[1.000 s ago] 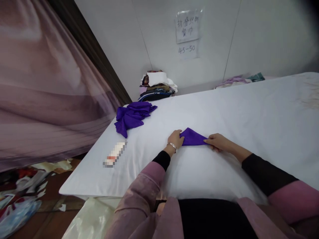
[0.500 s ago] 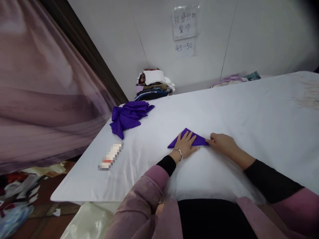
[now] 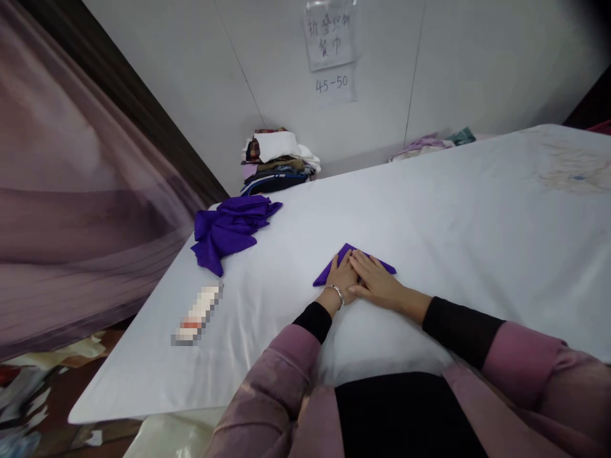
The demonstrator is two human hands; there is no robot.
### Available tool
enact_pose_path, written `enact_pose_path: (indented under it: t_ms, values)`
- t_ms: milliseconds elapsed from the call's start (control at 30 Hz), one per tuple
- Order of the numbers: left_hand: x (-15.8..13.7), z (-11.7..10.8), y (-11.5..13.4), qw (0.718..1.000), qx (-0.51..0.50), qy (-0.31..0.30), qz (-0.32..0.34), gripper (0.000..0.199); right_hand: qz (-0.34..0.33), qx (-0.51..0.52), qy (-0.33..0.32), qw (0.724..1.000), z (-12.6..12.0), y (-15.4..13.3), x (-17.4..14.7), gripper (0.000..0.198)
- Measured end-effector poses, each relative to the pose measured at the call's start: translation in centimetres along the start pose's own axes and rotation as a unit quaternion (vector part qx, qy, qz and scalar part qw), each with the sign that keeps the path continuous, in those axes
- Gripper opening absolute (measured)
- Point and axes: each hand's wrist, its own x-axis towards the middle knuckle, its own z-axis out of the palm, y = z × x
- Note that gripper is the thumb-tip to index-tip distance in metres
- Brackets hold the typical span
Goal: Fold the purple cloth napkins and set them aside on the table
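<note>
Purple triangle (image 3: 341, 254), apex forward, long axis crosswise

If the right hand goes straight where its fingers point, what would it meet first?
Probably the left hand, which the right hand overlaps over the folded purple cloth; contact is hard to judge.

Widest room for you is to the right: flat stretch of white table (image 3: 477, 242). Middle's tight, your right hand (image 3: 379, 283) overlaps your left hand (image 3: 344, 278) on the folded purple cloth (image 3: 326, 273), so each crowds the other. Going left, you've a bare strip up to the pixelated item (image 3: 198, 315); purple heap (image 3: 233, 226) blocks far left. Clothes stack (image 3: 277, 162) and wall (image 3: 382, 89) stop you behind.
</note>
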Motion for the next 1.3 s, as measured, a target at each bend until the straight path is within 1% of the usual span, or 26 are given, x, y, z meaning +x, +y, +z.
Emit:
enact_pose_path:
  t_ms: [100,267,367,467,633,767,833,900,967,1033,1167,1300]
  values:
    - [0.1,0.0,0.1,1.0,0.006,0.001,-0.009,0.059,0.012,-0.033,0.013,0.999,0.1,1.1,-1.2,0.086]
    - [0.1,-0.2,0.5,1.0,-0.003,0.007,-0.01,0.062,0.001,-0.09,0.035,0.995,0.4,2.5,-2.6,0.084]
    - [-0.5,-0.6,0.1,1.0,-0.013,0.007,-0.015,0.066,-0.004,-0.109,0.045,0.993,0.4,2.9,-2.9,0.08]
    - [-2.1,-1.1,-1.1,0.999,-0.011,0.009,-0.042,0.068,-0.015,-0.123,0.043,0.991,0.3,3.0,-3.0,0.075]
    - [-6.1,-1.9,-3.7,0.993,-0.018,-0.001,-0.113,0.069,-0.006,-0.126,0.031,0.992,0.1,2.7,-2.9,0.074]
    - [-8.9,-2.2,-5.0,0.986,-0.015,0.001,-0.164,0.059,0.0,-0.114,0.024,0.993,0.2,2.9,-2.9,0.074]
    - [-9.8,-2.2,-5.3,0.98,-0.02,0.03,-0.193,0.053,-0.003,-0.106,0.027,0.994,0.3,3.1,-3.0,0.075]
    - [-10.2,-2.1,-5.3,0.975,-0.033,0.082,-0.206,0.049,-0.004,-0.102,0.029,0.994,0.3,3.2,-3.0,0.075]
    - [-10.2,-2.0,-5.1,0.968,-0.053,0.131,-0.205,0.041,-0.003,-0.102,0.026,0.994,0.3,3.2,-3.0,0.076]
    - [-9.7,-2.1,-4.7,0.964,-0.075,0.153,-0.203,0.032,0.0,-0.103,0.022,0.994,0.2,3.1,-2.9,0.076]
    - [-8.4,-2.3,-4.3,0.958,-0.096,0.151,-0.223,0.015,0.004,-0.106,0.021,0.994,0.0,2.9,-2.9,0.075]
    - [-8.2,-2.1,-4.5,0.949,-0.099,0.162,-0.25,0.013,0.004,-0.107,0.02,0.994,0.1,3.0,-2.9,0.075]
